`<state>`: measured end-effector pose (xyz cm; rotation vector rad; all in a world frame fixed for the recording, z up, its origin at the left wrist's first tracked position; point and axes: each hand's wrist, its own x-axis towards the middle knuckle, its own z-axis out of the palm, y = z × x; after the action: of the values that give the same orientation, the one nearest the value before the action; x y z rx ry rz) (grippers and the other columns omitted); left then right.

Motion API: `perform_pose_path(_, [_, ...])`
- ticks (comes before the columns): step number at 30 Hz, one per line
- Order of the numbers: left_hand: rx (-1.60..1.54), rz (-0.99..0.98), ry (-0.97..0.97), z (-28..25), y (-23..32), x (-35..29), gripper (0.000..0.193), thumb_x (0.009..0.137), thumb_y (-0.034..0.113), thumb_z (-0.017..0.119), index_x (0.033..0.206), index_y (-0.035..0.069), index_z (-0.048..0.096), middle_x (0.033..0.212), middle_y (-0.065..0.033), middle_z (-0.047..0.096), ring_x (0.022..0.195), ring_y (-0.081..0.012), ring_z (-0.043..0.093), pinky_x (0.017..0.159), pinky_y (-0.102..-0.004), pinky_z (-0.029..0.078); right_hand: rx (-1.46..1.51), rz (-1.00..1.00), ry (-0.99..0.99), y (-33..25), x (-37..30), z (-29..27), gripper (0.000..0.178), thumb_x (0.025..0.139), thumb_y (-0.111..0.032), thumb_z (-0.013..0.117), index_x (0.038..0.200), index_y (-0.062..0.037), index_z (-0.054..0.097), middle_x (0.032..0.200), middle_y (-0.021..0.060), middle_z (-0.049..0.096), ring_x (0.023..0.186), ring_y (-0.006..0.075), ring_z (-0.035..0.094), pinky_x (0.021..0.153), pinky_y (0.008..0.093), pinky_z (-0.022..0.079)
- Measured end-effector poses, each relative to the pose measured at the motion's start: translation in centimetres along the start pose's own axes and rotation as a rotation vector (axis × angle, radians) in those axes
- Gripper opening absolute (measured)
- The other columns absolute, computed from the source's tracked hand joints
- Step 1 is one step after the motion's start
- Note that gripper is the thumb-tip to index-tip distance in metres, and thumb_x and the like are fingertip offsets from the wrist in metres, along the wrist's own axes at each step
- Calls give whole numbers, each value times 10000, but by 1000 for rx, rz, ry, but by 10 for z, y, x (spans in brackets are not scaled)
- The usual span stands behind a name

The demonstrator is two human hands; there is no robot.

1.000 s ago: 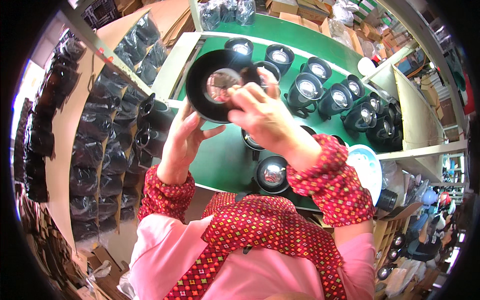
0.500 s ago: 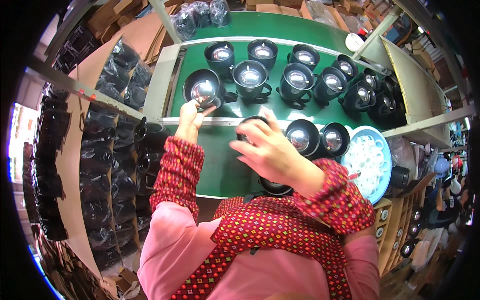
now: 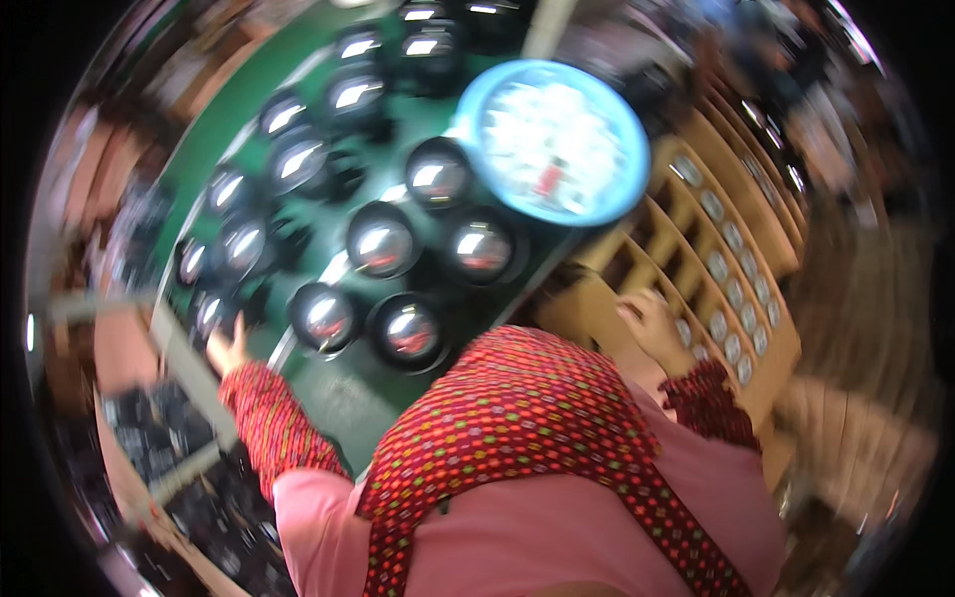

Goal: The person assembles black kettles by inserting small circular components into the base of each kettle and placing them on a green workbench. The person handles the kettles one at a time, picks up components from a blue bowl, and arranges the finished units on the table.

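Black, shiny cups (image 3: 383, 245) sit by a blue bowl (image 3: 637, 161). Left hand (image 3: 230, 348) is at one cup, right hand (image 3: 649, 323) at a cardboard box (image 3: 570, 312); can't tell either grip.

Black mugs (image 3: 408, 333) gleaming silvery against green desk (image 3: 348, 396); sky-blue basin (image 3: 638, 159) heaped with white pieces (image 3: 542, 124); tan divided box (image 3: 575, 310); deep-red apron (image 3: 497, 418), matching sleeves (image 3: 276, 418), flecked orange, yellow, green; top (image 3: 577, 537) plain pink.

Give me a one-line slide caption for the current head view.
Left hand at a dark mug, right hand by a divided cardboard box, blue basin of white pieces beyond.
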<state>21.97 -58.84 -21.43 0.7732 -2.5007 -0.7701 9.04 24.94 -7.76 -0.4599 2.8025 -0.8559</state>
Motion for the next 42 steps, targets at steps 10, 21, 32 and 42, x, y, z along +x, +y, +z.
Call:
perform_pose_path(10, [-840,-843,300,-13,72,46,474,937,247,693,1378,82,635,1235,-97,727,1149,-300,677,1045,-593,533,-313,593,255,113,-151,20,506,874,-146,823,1329,-54,620,1289,198,599,1236,442,592,1015,499,525])
perform_pose_path(21, [-1256,-240,-220,38,397,-18,591,1024,123,639,1556,-31,435,1533,-214,481,1412,-354,535,1192,-445,453,-257,569,48,155,-119,-3,617,788,-211,873,1347,-119,630,1289,237,621,1144,465,656,946,508,559])
perform_pose_path(32, [-664,902,-962,100,599,-170,1039,757,235,937,1595,2,370,1574,-266,440,1477,-420,453,1212,-497,405,-144,-124,10,-86,-20,-194,620,733,-156,908,1319,-95,716,1038,149,604,882,334,666,743,415,544])
perform_pose_path(42, [-814,740,-344,33,559,-173,1018,645,251,985,1478,-3,459,1384,-233,592,1238,-413,655,1042,-469,561,1377,19,-166,-133,94,-59,927,903,-425,799,1584,38,373,1537,164,477,1378,231,543,1135,421,479])
